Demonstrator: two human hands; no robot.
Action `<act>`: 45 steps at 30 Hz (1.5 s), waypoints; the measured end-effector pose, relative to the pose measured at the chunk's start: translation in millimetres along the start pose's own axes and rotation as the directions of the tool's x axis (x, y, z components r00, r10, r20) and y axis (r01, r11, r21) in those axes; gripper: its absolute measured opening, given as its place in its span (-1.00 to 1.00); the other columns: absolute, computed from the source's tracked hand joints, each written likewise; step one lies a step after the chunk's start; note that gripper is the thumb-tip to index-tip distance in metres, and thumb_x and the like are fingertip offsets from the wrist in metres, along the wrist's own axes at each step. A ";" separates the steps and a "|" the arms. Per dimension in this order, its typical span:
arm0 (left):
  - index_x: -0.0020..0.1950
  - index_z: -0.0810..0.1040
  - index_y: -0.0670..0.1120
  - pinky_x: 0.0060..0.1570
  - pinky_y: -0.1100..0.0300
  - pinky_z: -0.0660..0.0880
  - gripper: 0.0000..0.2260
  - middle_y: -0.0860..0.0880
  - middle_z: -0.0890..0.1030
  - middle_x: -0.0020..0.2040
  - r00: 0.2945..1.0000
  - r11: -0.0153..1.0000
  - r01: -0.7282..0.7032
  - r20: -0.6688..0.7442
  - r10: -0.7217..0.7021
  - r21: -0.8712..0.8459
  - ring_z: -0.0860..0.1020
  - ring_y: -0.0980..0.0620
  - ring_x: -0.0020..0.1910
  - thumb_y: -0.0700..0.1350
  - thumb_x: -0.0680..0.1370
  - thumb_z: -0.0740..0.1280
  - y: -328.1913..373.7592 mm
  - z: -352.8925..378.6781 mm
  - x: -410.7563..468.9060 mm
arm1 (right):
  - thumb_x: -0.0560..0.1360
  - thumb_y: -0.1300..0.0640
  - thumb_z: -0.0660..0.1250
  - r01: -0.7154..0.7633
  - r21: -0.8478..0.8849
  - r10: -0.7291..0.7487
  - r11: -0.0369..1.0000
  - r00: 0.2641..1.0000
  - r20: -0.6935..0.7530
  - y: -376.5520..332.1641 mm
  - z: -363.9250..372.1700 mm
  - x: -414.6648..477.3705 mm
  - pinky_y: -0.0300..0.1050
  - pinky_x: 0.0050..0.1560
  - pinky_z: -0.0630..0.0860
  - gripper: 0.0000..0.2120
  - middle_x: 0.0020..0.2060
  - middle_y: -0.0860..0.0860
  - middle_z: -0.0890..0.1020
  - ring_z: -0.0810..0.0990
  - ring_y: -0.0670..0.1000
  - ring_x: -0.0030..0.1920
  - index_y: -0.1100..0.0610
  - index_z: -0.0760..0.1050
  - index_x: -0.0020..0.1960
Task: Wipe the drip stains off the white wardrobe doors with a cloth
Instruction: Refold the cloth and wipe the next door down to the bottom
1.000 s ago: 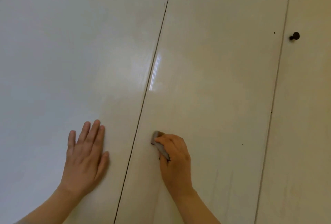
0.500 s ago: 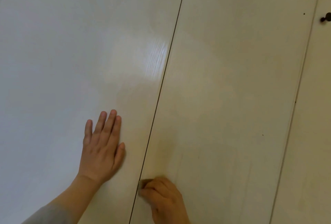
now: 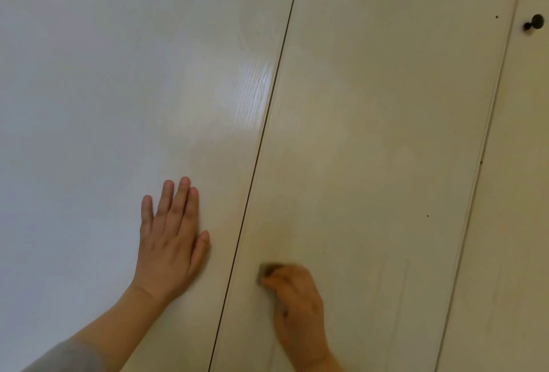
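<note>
The cloth has left the seam; right hand fingers curl round it, left hand flat on door, fingers together

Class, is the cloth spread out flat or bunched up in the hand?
Bunched up: only a small grey wad of the cloth shows beyond the right hand gripping it.

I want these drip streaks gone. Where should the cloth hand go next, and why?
Probably slide the right hand with the cloth sideways, away from the seam, onto the faint vertical streaks on the middle door. They look unwiped, while the left hand rests flat on the neighbouring door, bracing it.
</note>
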State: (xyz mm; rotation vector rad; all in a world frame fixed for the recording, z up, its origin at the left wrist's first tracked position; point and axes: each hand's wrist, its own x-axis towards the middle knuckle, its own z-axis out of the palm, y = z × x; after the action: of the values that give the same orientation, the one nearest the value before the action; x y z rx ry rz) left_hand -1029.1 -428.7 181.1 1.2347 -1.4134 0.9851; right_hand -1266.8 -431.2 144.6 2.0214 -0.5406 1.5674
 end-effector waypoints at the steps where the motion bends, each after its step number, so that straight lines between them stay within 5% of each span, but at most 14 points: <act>1: 0.56 0.15 -0.27 0.52 -0.21 -0.09 -0.42 -0.22 0.13 0.59 1.000 1.000 -0.014 -0.004 0.014 -0.028 0.06 -0.22 0.58 0.03 0.61 0.04 8.6 -2.0 -3.1 | 0.62 0.25 0.18 0.002 0.030 -0.003 1.000 0.999 0.037 -2.5 -0.5 -16.0 -0.16 0.00 0.54 -0.69 -0.09 -0.01 0.63 0.58 0.00 -0.03 0.19 0.68 -0.11; 5: 0.57 0.14 -0.26 0.53 -0.20 -0.07 -0.46 -0.18 0.13 0.60 0.997 0.992 -0.067 0.019 0.070 -0.106 0.07 -0.16 0.59 0.02 0.66 -0.04 39.3 0.7 -13.6 | 0.59 0.24 0.24 -0.018 0.046 0.013 0.999 0.995 0.098 -8.8 -21.1 -16.4 -0.19 -0.03 0.54 -0.76 -0.08 -0.04 0.62 0.59 -0.01 -0.06 0.14 0.68 -0.08; 10: 0.57 0.12 -0.28 0.52 -0.23 -0.06 -0.42 -0.17 0.06 0.61 0.999 1.000 -0.017 0.032 0.018 -0.025 0.02 -0.16 0.59 -0.03 0.60 0.04 42.5 17.1 -15.1 | 0.38 0.44 0.38 -0.115 -0.156 0.103 0.981 0.991 -0.081 18.8 -56.9 79.9 -0.40 0.14 0.37 -0.75 -0.08 0.04 0.65 0.53 -0.02 0.02 0.21 0.67 -0.02; 14: 0.57 0.11 -0.28 0.53 -0.22 -0.06 -0.41 -0.18 0.06 0.61 1.000 1.000 -0.014 0.014 0.014 -0.004 0.01 -0.16 0.60 -0.03 0.59 0.04 45.8 20.8 -15.1 | 0.38 0.45 0.37 -0.148 -0.173 0.126 0.974 0.983 -0.135 45.5 -47.9 93.7 -0.38 0.17 0.36 -0.74 -0.06 0.06 0.65 0.54 0.04 0.03 0.20 0.66 -0.02; 17: 0.58 0.07 -0.26 0.53 -0.20 -0.09 -0.39 -0.17 0.03 0.62 1.000 1.000 -0.016 0.021 0.015 0.011 0.00 -0.16 0.60 -0.02 0.59 0.03 44.8 20.7 -12.8 | 0.35 0.39 0.22 -0.096 -0.136 0.086 0.986 0.993 -0.077 33.0 -35.4 26.7 -0.30 0.22 0.39 -0.69 -0.03 0.04 0.63 0.53 0.01 0.07 0.21 0.67 -0.04; 21: 0.59 0.03 -0.25 0.54 -0.19 -0.12 -0.38 -0.16 0.00 0.62 0.999 1.000 -0.021 0.040 0.020 0.019 -0.02 -0.16 0.60 -0.01 0.58 0.02 43.1 20.0 -13.7 | 0.61 0.21 0.22 -0.042 0.014 0.040 0.999 0.993 0.113 18.9 -37.1 -59.7 -0.18 0.02 0.53 -0.74 -0.08 -0.05 0.60 0.55 -0.06 0.01 0.17 0.67 -0.11; 23: 0.59 0.02 -0.25 0.54 -0.19 -0.13 -0.38 -0.16 0.00 0.62 0.999 1.000 -0.014 0.050 0.013 0.020 -0.03 -0.15 0.60 -0.01 0.59 0.01 44.2 19.8 -14.8 | 0.62 0.16 0.22 -0.050 0.006 0.049 0.999 0.989 0.142 26.6 -52.0 -58.9 -0.24 0.11 0.50 -0.76 -0.02 -0.08 0.59 0.55 -0.07 0.04 0.12 0.66 -0.06; 31: 0.58 0.07 -0.27 0.54 -0.17 -0.15 -0.40 -0.20 0.06 0.60 1.000 1.000 -0.012 0.025 0.012 0.005 0.00 -0.17 0.59 -0.03 0.58 0.02 46.4 18.2 -14.5 | 0.44 0.22 0.21 -0.264 -0.252 0.211 0.931 0.953 -0.218 80.9 -115.7 95.9 -0.53 0.15 0.24 -0.73 -0.06 0.13 0.65 0.48 0.02 0.03 0.26 0.64 0.00; 37: 0.57 0.08 -0.28 0.54 -0.18 -0.15 -0.40 -0.19 0.06 0.60 1.000 1.000 -0.004 0.027 0.004 0.016 -0.03 -0.14 0.60 -0.03 0.58 0.01 46.5 19.0 -13.3 | 0.35 0.30 0.17 -0.212 -0.147 0.202 0.966 0.976 -0.080 59.2 -86.0 1.7 -0.43 0.22 0.29 -0.68 0.01 -0.06 0.53 0.42 -0.15 0.09 0.07 0.54 0.01; 41: 0.58 0.06 -0.27 0.54 -0.18 -0.15 -0.39 -0.17 0.03 0.61 0.999 1.000 -0.004 0.043 0.003 0.018 -0.03 -0.15 0.60 -0.03 0.58 0.01 46.9 19.0 -14.3 | 0.24 0.45 0.30 -0.188 -0.112 0.201 0.976 0.973 0.113 52.2 -91.8 -55.9 -0.35 0.20 0.37 -0.65 0.02 -0.12 0.55 0.47 -0.17 0.12 0.15 0.63 -0.06; 45: 0.58 0.06 -0.28 0.54 -0.16 -0.17 -0.39 -0.16 0.01 0.61 0.999 1.000 0.002 0.047 -0.002 0.020 -0.05 -0.14 0.60 -0.03 0.58 0.01 47.2 18.2 -14.4 | 0.42 0.26 0.22 -0.227 -0.233 0.221 0.946 0.974 -0.053 73.3 -121.8 8.2 -0.41 0.23 0.29 -0.75 -0.04 0.11 0.64 0.50 0.04 0.06 0.25 0.64 -0.03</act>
State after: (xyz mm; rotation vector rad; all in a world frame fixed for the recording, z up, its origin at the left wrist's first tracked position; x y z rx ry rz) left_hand -1078.5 -436.2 164.7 1.2812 -1.4414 0.9768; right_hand -1401.2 -413.1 187.8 1.8063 -0.9304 1.5690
